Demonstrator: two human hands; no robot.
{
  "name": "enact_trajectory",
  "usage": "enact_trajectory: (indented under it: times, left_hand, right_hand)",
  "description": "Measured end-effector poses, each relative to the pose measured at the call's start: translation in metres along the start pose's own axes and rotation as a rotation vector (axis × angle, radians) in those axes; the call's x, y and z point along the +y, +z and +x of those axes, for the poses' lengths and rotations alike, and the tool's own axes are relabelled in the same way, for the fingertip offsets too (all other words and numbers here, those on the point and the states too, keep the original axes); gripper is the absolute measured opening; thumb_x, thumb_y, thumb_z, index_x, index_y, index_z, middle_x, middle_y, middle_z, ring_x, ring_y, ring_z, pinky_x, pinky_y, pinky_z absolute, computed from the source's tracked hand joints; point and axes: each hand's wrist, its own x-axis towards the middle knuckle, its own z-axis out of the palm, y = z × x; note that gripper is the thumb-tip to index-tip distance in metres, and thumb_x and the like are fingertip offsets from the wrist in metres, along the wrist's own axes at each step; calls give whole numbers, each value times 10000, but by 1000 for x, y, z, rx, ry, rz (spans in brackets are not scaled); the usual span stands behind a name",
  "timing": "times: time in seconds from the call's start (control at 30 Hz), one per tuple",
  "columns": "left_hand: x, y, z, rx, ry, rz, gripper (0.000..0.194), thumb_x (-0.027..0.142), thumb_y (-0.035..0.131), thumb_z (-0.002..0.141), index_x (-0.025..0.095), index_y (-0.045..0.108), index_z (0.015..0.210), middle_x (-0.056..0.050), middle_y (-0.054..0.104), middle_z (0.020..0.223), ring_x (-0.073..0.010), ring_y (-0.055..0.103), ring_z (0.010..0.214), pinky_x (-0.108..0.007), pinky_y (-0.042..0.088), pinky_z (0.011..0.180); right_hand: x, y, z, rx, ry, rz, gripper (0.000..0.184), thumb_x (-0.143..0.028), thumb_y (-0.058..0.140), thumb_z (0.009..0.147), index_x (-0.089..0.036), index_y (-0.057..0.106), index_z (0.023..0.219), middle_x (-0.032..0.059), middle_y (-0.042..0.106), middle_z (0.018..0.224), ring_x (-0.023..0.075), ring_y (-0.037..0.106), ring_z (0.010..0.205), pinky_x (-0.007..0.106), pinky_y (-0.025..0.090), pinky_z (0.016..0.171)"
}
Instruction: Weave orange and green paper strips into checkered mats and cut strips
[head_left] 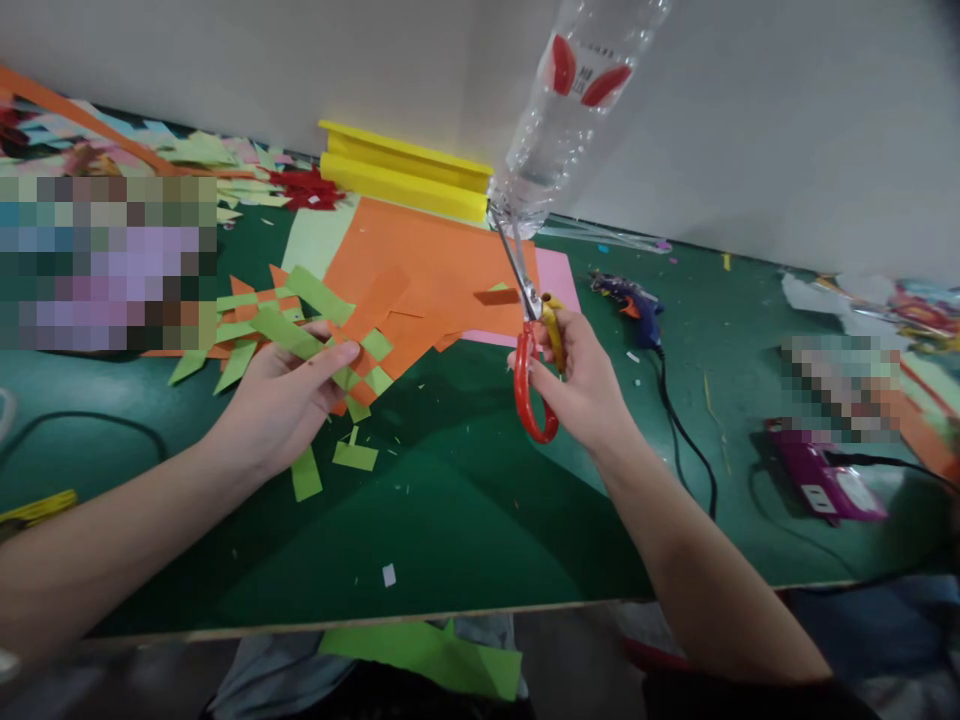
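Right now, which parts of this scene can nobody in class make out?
All in the head view:
Left hand: some fingers hidden behind the woven paper.
Bottle: upper end cut off by top edge.
Label: fine print too small and blurred.
Pixelated patch at left: mosaic hides its contents.

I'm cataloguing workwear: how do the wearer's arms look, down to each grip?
The left grip and right grip are bare human hands, without gloves or visible rings. The left forearm and right forearm are uncovered, showing no watch or bracelet. Black fabric, possibly a sleeve, shows below the right one.
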Motion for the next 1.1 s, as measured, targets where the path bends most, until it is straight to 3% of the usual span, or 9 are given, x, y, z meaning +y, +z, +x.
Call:
enact_trajectory:
  times: [0.2, 0.43, 0.57, 0.73, 0.83, 0.9, 1.03, 1.1]
  left_hand:
    - [0, -2, 1, -41, -50, -24, 325, 55, 842, 610, 210, 609, 774, 53, 686, 681, -109, 690, 655, -172, 578, 565]
    - [-3, -5, -1, -84, 21, 111, 202, 40, 803, 655, 180, 664, 701, 40, 688, 634, -89, 670, 643, -182, 550, 644]
    - [2, -4, -4, -247, 189, 294, 196, 46, 801, 642, 220, 721, 681, 20, 727, 759, -135, 683, 772, -262, 556, 778]
    - [11, -6, -6, -630, 439, 746, 187, 103, 647, 817, 231, 782, 836, -77, 746, 954, -234, 669, 1003, -385, 490, 960]
    - [11, -7, -5, -713, 542, 883, 196, 154, 635, 827, 275, 789, 834, -85, 748, 993, -262, 647, 1068, -374, 492, 930]
    - [8, -9, -3, -725, 592, 991, 223, 165, 616, 839, 307, 787, 843, -69, 733, 1083, -261, 604, 1144, -380, 441, 998]
    - [0, -18, 2, -876, 672, 1203, 440, 88, 403, 898, 318, 733, 1078, -46, 669, 1264, -243, 497, 1290, -437, 293, 1121]
    - [-2, -20, 4, -861, 660, 1272, 486, 60, 388, 868, 305, 695, 1154, -52, 639, 1308, -251, 492, 1293, -459, 275, 1129]
  right_hand:
    - [-8, 1, -2, -1, -58, -146, 478, -372, 694, 735, -244, 476, 1141, 69, 563, 1059, 201, 534, 826, 416, 505, 741]
    - [-4, 1, 0, 55, -59, -132, 482, -372, 693, 728, -249, 477, 1142, 97, 560, 1209, 209, 548, 847, 431, 519, 749]
    - [-3, 1, 0, 72, -76, -140, 441, -352, 676, 747, -256, 474, 1127, 93, 568, 1164, 204, 548, 822, 428, 531, 730]
    - [-2, 1, 1, 69, -84, -141, 446, -340, 686, 739, -252, 477, 1122, 91, 573, 1168, 189, 547, 797, 419, 538, 723]
    - [-1, 1, 1, 65, -80, -136, 460, -348, 694, 731, -250, 478, 1125, 97, 565, 1218, 196, 559, 827, 417, 539, 725]
    - [-1, 2, 2, 58, -85, -137, 468, -351, 691, 734, -245, 473, 1135, 103, 553, 1251, 199, 567, 853, 413, 537, 729]
    - [-1, 1, 2, 51, -89, -140, 457, -348, 687, 742, -243, 475, 1133, 100, 554, 1249, 191, 565, 838, 409, 531, 725]
    - [-1, 1, 2, 58, -82, -133, 456, -340, 696, 733, -251, 484, 1127, 91, 559, 1240, 188, 560, 819, 413, 531, 721]
